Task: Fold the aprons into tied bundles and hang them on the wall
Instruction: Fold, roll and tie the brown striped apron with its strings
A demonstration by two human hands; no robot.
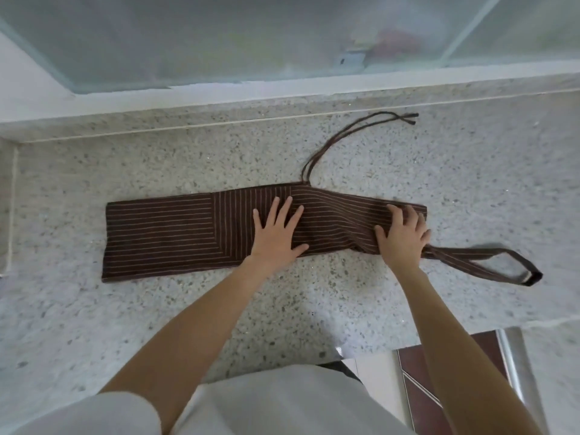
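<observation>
While pinned flat: apron (175, 233), countertop (314, 309).

A speckled stone counter (314, 309) carries one thing — a folded brown striped apron (175, 233).
</observation>
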